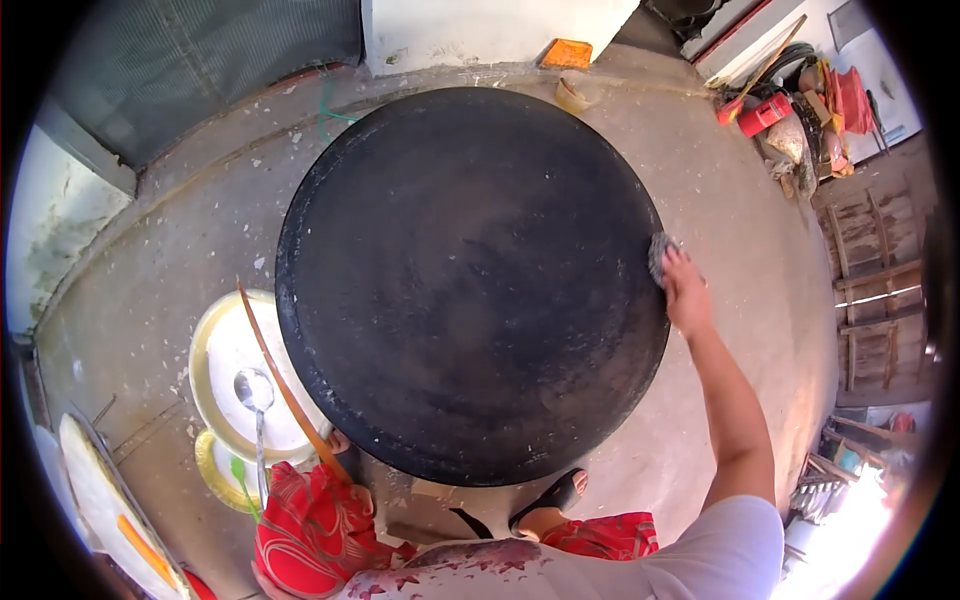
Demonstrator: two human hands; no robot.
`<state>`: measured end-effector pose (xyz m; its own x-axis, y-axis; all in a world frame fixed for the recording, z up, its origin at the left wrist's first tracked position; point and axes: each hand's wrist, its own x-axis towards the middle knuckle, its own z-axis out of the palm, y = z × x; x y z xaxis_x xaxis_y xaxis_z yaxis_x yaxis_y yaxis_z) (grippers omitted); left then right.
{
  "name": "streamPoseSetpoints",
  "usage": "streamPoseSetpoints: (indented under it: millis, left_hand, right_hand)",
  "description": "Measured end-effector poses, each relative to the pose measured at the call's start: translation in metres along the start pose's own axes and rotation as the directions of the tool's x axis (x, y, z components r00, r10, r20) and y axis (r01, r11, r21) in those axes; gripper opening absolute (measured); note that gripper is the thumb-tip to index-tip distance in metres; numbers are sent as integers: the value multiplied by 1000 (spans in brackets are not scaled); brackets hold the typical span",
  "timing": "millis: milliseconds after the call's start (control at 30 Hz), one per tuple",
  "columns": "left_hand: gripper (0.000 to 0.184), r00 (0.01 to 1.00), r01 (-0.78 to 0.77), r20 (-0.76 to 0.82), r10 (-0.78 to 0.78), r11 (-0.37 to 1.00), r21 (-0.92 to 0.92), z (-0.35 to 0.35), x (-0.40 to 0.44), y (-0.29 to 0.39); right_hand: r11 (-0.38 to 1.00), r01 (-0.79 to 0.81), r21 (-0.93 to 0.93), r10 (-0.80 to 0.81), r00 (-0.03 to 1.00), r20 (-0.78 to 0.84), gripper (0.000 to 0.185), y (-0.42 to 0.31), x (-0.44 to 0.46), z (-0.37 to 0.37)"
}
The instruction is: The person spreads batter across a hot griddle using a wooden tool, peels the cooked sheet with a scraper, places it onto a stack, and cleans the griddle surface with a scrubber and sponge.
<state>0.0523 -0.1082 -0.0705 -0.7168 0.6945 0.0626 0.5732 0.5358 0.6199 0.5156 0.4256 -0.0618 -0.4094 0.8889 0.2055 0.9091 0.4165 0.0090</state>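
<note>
A large round black griddle [470, 280] fills the middle of the view. At its right edge my right hand [686, 285] is closed round a grey wad [660, 259], which touches the rim. My left hand [268, 582] shows only in part at the bottom left, beside the red patterned cloth [315, 525] over my leg; its fingers are hidden. A curved brown wooden strip [277, 370] leans across a basin of white batter [222, 345] left of the griddle. A metal ladle [256, 395] rests in the basin.
A smaller yellowish bowl [215, 470] is by the basin. At the lower left stands a round pale tray [105, 500] with an orange strip. A small bowl [572, 95] and an orange object [567, 53] lie beyond the griddle. Clutter with a red canister [764, 115] is at upper right.
</note>
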Motion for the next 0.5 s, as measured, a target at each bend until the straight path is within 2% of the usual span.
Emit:
streamPoseSetpoints:
  millis: [33, 100, 200, 333, 367, 467, 500]
  left_hand:
    - [88, 1000, 2, 2, -2, 1000, -2, -1, 0, 0]
    - [89, 1000, 6, 6, -6, 1000, -6, -2, 0, -1]
    - [91, 999, 34, -3, -34, 999, -18, -7, -6, -4]
    - [93, 989, 146, 1, -146, 986, -78, -15, -19, -7]
    - [94, 980, 198, -2, -199, 973, -115, -16, -24, -8]
    - [95, 905, 421, 79, -417, 857, -298, -13, -35, -17]
    - [96, 923, 385, 112, -369, 877, -286, -11, -32, -8]
  right_hand:
    - [1000, 4, -3, -4, 1000, -2, 32, 1, 2, 1]
    - [990, -105, 92, 103, 994, 21, 32, 8, 9, 13]
    - [991, -133, -6, 133, 989, 58, 32, -4, 83, 29]
    - [992, 83, 91, -85, 996, 9, 30, -125, 176, 43]
    - [971, 183, 153, -175, 982, -65, 31, -151, 186, 65]
    - [893, 391, 221, -370, 920, -133, 35, -262, 162, 62]
    - [840, 494, 224, -470, 869, -154, 36, -296, 143, 48]
